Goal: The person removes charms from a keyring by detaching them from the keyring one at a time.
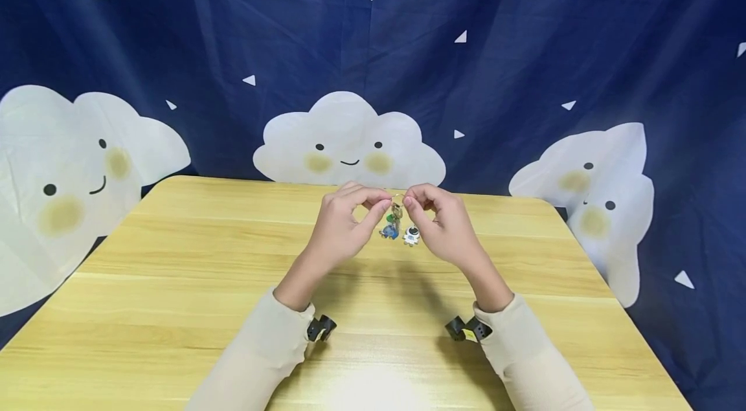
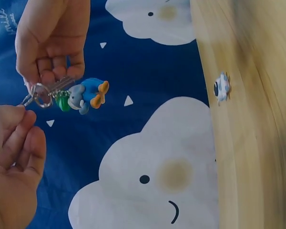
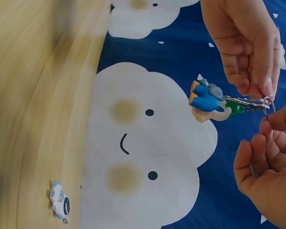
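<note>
In the head view my left hand (image 1: 344, 220) and right hand (image 1: 445, 226) meet above the far part of the table. Thumb and fingertips of each pinch a thin metal key ring (image 3: 270, 104) from opposite sides. From it hang metal links (image 3: 248, 101), a green piece (image 2: 63, 102) and a small blue figure (image 2: 90, 94) with orange feet. Down on the tabletop, apart from both hands, lies a white charm (image 1: 411, 235) with a dark face, like a tiny astronaut. In the wrist views the fingertips partly cover the ring, so whether its coils are spread cannot be told.
The light wooden table (image 1: 192, 307) has a rounded far edge just beyond the hands. Behind it hangs a dark blue curtain (image 1: 326, 29) with white clouds and triangles. A small black camera sits at each sleeve cuff.
</note>
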`<state>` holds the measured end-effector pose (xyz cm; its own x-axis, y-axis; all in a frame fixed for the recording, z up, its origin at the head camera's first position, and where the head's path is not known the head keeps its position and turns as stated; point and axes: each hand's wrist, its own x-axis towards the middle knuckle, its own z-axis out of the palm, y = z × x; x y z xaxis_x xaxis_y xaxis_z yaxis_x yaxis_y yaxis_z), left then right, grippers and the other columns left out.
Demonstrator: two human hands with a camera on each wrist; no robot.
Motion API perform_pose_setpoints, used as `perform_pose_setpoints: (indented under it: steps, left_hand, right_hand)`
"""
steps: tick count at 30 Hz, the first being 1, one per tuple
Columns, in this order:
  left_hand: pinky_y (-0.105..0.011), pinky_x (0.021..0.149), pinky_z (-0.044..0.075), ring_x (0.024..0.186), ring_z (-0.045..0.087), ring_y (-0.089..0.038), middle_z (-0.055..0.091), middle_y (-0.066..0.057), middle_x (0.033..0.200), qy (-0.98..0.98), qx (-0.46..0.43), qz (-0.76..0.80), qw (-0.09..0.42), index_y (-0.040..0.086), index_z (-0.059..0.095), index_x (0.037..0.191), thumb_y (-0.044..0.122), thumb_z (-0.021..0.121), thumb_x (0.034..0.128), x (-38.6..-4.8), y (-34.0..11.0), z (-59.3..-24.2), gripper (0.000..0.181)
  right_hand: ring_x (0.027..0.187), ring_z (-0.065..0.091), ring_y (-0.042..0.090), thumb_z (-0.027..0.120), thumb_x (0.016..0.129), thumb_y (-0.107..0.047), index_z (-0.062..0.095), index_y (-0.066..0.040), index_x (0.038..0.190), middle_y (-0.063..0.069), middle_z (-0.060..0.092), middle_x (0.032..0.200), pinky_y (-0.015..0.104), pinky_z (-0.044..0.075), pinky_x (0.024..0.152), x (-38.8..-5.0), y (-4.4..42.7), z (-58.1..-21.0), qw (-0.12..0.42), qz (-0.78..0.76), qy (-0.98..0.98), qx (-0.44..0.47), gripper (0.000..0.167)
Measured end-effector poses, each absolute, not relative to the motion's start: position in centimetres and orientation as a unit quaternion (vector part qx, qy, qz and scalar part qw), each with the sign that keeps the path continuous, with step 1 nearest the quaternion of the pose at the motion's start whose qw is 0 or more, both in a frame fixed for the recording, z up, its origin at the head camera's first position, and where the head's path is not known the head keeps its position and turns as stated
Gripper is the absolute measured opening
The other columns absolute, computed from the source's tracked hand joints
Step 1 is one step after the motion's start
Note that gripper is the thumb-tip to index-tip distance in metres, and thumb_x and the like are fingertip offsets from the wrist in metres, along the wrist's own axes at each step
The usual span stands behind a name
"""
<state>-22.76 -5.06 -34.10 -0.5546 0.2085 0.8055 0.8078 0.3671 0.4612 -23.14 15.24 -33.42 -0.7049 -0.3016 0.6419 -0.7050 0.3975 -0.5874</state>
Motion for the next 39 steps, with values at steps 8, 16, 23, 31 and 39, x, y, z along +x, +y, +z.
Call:
perform_pose_setpoints:
  steps: [8, 16, 23, 31, 39]
  left_hand:
    - [-0.03, 0.075, 0.054, 0.089, 0.065, -0.024, 0.077, -0.008, 0.096, -0.724, -0.407, -0.403, 0.383, 0.002, 0.079, 0.101, 0.0, 0.076, 0.0892, -23.4, -5.3, -34.3, 0.012]
    - [-0.027, 0.081, 0.056, 0.093, 0.064, -0.025, 0.074, -0.008, 0.098, -0.72, -0.446, -0.305, 0.436, 0.004, 0.077, 0.103, 0.0, 0.077, 0.0875, -23.7, -5.9, -34.6, 0.016]
    - [-0.025, 0.087, 0.056, 0.092, 0.064, -0.023, 0.073, -0.006, 0.095, -0.72, -0.459, -0.215, 0.475, 0.004, 0.075, 0.102, -0.003, 0.074, 0.09, -23.8, -5.9, -34.8, 0.013]
    - [-0.026, 0.09, 0.056, 0.092, 0.065, -0.025, 0.073, -0.006, 0.094, -0.707, -0.462, -0.183, 0.503, 0.002, 0.072, 0.1, -0.015, 0.06, 0.0936, -23.7, -5.7, -34.8, 0.022]
    - [-0.029, 0.089, 0.056, 0.092, 0.062, -0.025, 0.07, -0.008, 0.096, -0.72, -0.456, -0.225, 0.472, 0.002, 0.066, 0.102, -0.005, 0.058, 0.1, -23.6, -5.8, -34.5, 0.011]
  right_hand:
    - [0.06, 0.049, 0.014, 0.057, 0.099, 0.0, 0.068, 0.001, 0.089, 0.007, 0.058, 0.07, 0.023, 0.038, 0.053, -23.0, 15.5, -33.0, 0.118, 0.532, -0.798, 0.258, 0.015]
    - [0.067, 0.058, 0.018, 0.05, 0.098, -0.001, 0.066, 0.004, 0.094, 0.008, 0.058, 0.069, 0.027, 0.047, 0.066, -22.9, 15.6, -32.8, -0.002, 0.602, -0.775, 0.195, 0.017]
    - [0.064, 0.052, 0.016, 0.049, 0.101, -0.004, 0.064, 0.002, 0.093, 0.001, 0.059, 0.073, 0.024, 0.049, 0.064, -23.0, 15.9, -32.9, -0.098, 0.694, -0.684, 0.2, 0.018]
    - [0.064, 0.053, 0.013, 0.043, 0.1, -0.001, 0.067, -0.008, 0.091, 0.001, 0.064, 0.083, 0.023, 0.048, 0.064, -23.1, 15.8, -32.9, -0.158, 0.71, -0.653, 0.213, 0.026]
    - [0.068, 0.053, 0.015, 0.049, 0.104, -0.003, 0.065, 0.003, 0.101, 0.003, 0.058, 0.079, 0.025, 0.049, 0.067, -22.9, 15.6, -32.9, -0.143, 0.674, -0.683, 0.241, 0.018]
